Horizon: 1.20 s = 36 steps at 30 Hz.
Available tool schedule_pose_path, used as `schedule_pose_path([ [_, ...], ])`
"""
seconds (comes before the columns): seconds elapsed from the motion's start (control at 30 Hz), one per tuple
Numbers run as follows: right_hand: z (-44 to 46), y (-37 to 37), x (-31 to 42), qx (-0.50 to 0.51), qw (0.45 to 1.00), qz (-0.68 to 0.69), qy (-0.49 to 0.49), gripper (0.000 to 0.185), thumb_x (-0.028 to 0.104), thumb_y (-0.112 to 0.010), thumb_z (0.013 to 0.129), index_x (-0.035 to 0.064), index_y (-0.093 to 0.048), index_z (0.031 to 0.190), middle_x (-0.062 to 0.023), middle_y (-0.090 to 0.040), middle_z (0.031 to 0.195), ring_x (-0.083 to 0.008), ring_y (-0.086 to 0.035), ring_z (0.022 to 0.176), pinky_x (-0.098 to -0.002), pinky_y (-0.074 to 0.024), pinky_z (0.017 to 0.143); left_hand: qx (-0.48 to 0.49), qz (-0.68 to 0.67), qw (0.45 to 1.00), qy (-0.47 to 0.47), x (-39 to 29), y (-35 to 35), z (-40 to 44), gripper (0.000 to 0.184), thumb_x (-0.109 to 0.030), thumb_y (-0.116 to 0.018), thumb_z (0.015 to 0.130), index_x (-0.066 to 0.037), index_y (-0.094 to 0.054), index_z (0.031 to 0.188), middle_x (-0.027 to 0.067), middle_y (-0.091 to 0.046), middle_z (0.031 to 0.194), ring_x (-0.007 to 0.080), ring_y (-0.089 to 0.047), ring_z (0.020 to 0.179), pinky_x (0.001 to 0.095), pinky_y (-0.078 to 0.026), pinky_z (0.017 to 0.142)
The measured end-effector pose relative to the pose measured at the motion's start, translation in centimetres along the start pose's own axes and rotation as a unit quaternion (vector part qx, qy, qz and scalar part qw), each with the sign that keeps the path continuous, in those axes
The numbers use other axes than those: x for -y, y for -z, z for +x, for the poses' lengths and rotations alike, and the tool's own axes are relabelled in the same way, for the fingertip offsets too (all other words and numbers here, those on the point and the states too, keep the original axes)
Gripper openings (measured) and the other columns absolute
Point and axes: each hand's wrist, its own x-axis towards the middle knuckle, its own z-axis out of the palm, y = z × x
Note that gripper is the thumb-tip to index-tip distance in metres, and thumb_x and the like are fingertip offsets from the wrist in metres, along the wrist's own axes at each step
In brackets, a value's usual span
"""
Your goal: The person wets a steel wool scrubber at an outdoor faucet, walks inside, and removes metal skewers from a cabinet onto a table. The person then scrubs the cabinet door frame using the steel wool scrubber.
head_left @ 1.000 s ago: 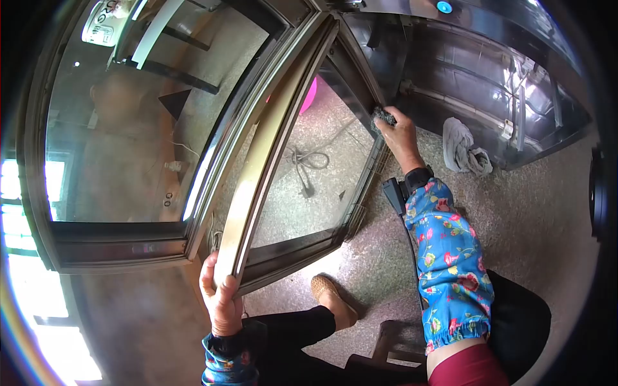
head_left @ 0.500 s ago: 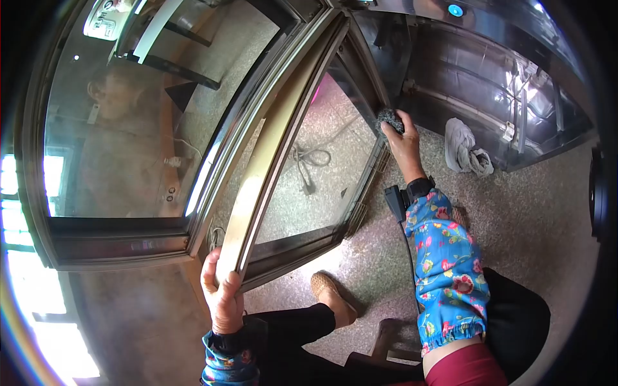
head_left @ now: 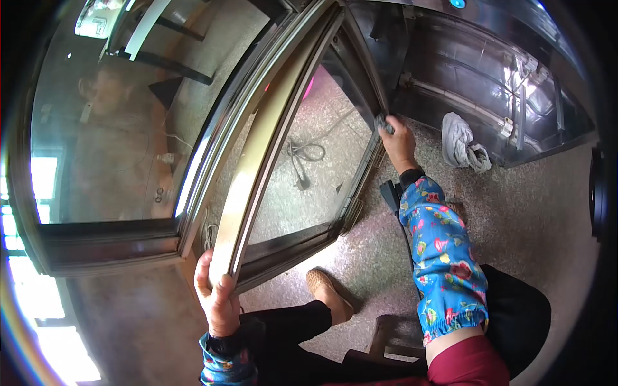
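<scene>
My left hand [head_left: 219, 299] is wrapped round the lower end of a metal-framed glass door [head_left: 235, 219], thumb on one side and fingers on the other. The door stands tilted, and the floor shows through its glass. At the door's far edge, my right hand [head_left: 400, 143] grips a dark grey scouring pad [head_left: 384, 123] against the frame. The pad is slightly blurred. A black device on a cord [head_left: 391, 194] hangs by my right wrist.
A larger glass panel [head_left: 116, 141] with reflections fills the left. An open metal cabinet [head_left: 476, 83] stands at the upper right, with a grey cloth [head_left: 457, 141] on the floor before it. My foot [head_left: 328, 296] and a stool [head_left: 386, 338] are below.
My right hand and the pad moved down along the door's edge, then slightly back up. My left hand keeps its hold. The whole view has shifted a little.
</scene>
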Motion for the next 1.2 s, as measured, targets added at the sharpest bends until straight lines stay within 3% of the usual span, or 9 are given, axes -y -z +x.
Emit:
schedule_pose_path([
  [0.3,1.4,1.7,3.2,0.015,0.997,0.073,0.008,0.031,0.023,-0.067,0.075,0.0077,-0.064,0.102,-0.0171,-0.066,0.094,-0.0366,-0.063,0.088,-0.039,-0.0495,0.076,0.013,0.001,0.999,0.036,-0.3,-0.1,0.0,0.063,-0.023,-0.074,0.076,-0.007,-0.045,0.129,0.009,-0.05,0.127,0.0259,-0.047,0.119,0.0412,-0.034,0.104],
  [0.43,0.9,-0.8,-1.0,0.011,0.99,0.082,-0.118,0.032,0.02,-0.068,0.075,0.0068,-0.064,0.103,-0.0209,-0.065,0.093,-0.0365,-0.063,0.086,-0.0401,-0.0499,0.075,0.0,0.006,1.0,0.014,0.0,0.3,-0.1,0.061,-0.021,-0.074,0.075,-0.008,-0.047,0.128,0.0093,-0.05,0.127,0.0255,-0.046,0.12,0.0421,-0.034,0.104],
  [0.53,0.9,-0.4,0.1,0.015,0.982,0.135,-0.13,0.032,0.018,-0.07,0.076,0.0038,-0.064,0.103,-0.0159,-0.067,0.094,-0.0274,-0.065,0.082,-0.035,-0.0507,0.073,-0.003,-0.005,1.0,0.025,-0.2,0.0,0.0,0.058,-0.019,-0.073,0.074,-0.008,-0.049,0.126,0.0091,-0.051,0.125,0.0252,-0.048,0.118,0.0415,-0.035,0.103],
  [0.6,1.0,0.4,2.5,-0.013,0.878,0.407,-0.251,0.03,0.016,-0.071,0.078,0.0006,-0.064,0.103,-0.0076,-0.067,0.094,-0.0148,-0.063,0.08,-0.0281,-0.0504,0.071,0.014,0.012,1.0,0.012,-0.2,-0.1,-0.1,0.057,-0.021,-0.07,0.078,-0.007,-0.047,0.128,0.0107,-0.051,0.126,0.0265,-0.048,0.118,0.042,-0.036,0.103],
  [0.73,4.3,5.3,16.3,-0.03,0.84,0.535,-0.086,0.031,0.01,-0.07,0.082,-0.0015,-0.062,0.109,-0.0047,-0.065,0.097,-0.0094,-0.059,0.081,-0.0236,-0.049,0.073,0.028,0.036,0.999,0.001,-0.1,0.0,0.0,0.055,-0.023,-0.066,0.082,-0.006,-0.044,0.13,0.0122,-0.051,0.127,0.0275,-0.05,0.118,0.0413,-0.038,0.101],
  [0.77,5.5,5.1,17.7,-0.08,0.89,0.45,0.003,0.031,0.012,-0.07,0.081,-0.0026,-0.062,0.108,-0.0069,-0.067,0.095,-0.0107,-0.059,0.079,-0.0254,-0.0494,0.071,0.034,0.028,0.999,0.005,-0.1,-0.2,0.2,0.055,-0.023,-0.066,0.082,-0.006,-0.044,0.13,0.0121,-0.051,0.126,0.0273,-0.05,0.117,0.0411,-0.038,0.101],
  [0.93,4.3,3.9,12.9,-0.074,0.96,0.27,-0.019,0.028,0.012,-0.069,0.081,-0.0022,-0.062,0.104,-0.0116,-0.069,0.087,-0.0134,-0.062,0.077,-0.0277,-0.0497,0.072,0.028,0.019,0.999,0.028,-1.1,-1.4,0.0,0.056,-0.021,-0.067,0.082,-0.004,-0.043,0.13,0.0103,-0.052,0.124,0.0228,-0.049,0.116,0.0369,-0.035,0.103],
  [1.03,3.1,5.3,14.5,-0.023,0.932,0.358,-0.049,0.026,0.01,-0.07,0.08,-0.0016,-0.063,0.102,-0.012,-0.069,0.09,-0.0143,-0.063,0.079,-0.0287,-0.0501,0.072,0.033,0.017,0.999,0.028,-1.0,-1.4,0.1,0.055,-0.02,-0.067,0.082,-0.004,-0.045,0.129,0.0102,-0.052,0.124,0.0227,-0.049,0.116,0.0367,-0.035,0.103],
  [1.2,6.3,6.3,19.4,-0.15,0.95,0.246,0.125,0.026,0.004,-0.073,0.071,0.0016,-0.063,0.095,-0.0148,-0.065,0.085,-0.0287,-0.064,0.077,-0.033,-0.05,0.067,0.014,0.003,0.999,0.031,-1.2,-1.9,-0.4,0.054,-0.019,-0.067,0.081,-0.003,-0.046,0.128,0.0105,-0.052,0.124,0.0225,-0.05,0.116,0.0361,-0.036,0.102],
])
